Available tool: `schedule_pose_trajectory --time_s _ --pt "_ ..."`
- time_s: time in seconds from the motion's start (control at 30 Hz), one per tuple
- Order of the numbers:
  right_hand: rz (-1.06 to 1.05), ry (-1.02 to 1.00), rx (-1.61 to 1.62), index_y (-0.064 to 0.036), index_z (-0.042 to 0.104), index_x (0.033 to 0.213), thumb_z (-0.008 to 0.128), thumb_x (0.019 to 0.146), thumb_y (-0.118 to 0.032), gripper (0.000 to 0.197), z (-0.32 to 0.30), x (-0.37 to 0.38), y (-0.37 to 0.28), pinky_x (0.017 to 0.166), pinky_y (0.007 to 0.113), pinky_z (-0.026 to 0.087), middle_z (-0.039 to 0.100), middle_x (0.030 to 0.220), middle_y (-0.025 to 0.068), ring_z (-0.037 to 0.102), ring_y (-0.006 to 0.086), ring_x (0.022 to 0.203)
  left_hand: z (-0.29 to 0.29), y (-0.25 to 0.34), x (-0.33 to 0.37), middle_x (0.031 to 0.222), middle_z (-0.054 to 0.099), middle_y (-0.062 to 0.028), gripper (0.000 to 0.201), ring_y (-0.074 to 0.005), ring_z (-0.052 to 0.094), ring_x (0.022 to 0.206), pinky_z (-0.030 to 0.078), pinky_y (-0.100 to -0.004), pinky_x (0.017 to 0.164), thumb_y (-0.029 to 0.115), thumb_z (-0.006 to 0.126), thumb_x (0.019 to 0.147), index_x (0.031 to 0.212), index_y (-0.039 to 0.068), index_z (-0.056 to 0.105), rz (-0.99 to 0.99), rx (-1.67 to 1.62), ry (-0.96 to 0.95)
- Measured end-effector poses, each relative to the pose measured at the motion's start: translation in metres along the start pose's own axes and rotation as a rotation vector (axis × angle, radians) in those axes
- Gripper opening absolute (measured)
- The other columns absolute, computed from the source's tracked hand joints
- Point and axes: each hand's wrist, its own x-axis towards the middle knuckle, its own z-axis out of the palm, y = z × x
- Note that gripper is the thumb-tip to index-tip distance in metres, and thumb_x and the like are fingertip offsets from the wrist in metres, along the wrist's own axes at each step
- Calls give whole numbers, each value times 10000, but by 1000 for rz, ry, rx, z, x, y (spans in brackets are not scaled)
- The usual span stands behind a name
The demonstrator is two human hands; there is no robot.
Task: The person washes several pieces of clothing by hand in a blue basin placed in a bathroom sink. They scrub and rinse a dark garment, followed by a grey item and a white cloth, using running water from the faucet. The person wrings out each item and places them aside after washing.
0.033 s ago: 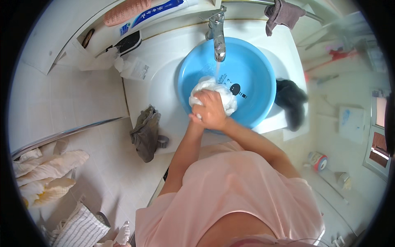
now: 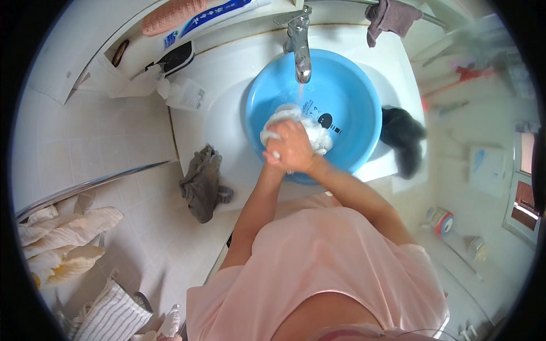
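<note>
Over the blue basin (image 2: 364, 102), a bunched wet white cloth (image 2: 315, 135) is squeezed between my two hands. My right hand (image 2: 293, 145) lies over it with the fingers curled round the cloth and toward the other hand. Beneath it, my left hand (image 2: 274, 159) is mostly hidden; its visible part is closed against the cloth. From the chrome faucet (image 2: 303, 65), a thin stream of water falls just behind the cloth into the basin.
The basin stands in a white sink (image 2: 222, 108). A dark grey garment (image 2: 202, 187) lies on its front left edge and a black one (image 2: 401, 139) on the right. A clear bottle (image 2: 186, 94) stands left. A brown cloth (image 2: 392, 20) hangs from a rail behind.
My right hand has shifted slightly, and the white cloth bulges a little farther to the right. The water still runs.
</note>
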Motion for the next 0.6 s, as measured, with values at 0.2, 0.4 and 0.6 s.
schedule_pose_trajectory --time_s 0.2,0.4,0.6 --pt "443 -84 301 -147 631 785 690 691 -288 180 -5 42 77 730 381 496 608 810 102 600 325 813 19 -20 -1 1188 574 -63 503 -232 580 1067 494 -421 897 506 376 952 1250 119 496 -49 163 344" --pt "254 -449 -379 -149 639 984 663 761 -317 280 -62 52 138 859 435 472 573 1166 85 546 279 1068 11 6 -27 1315 451 -185 543 -332 469 1196 385 -418 1009 56 611 826 1333 24 421 397 1507 551" --pt "258 -600 -727 -231 425 1365 484 880 -479 548 -8 14 123 1002 739 108 281 1473 139 149 417 1376 -10 -7 -9 1457 250 -240 698 -410 342 1280 289 -480 1060 218 597 803 1400 -14 319 363 2369 299"
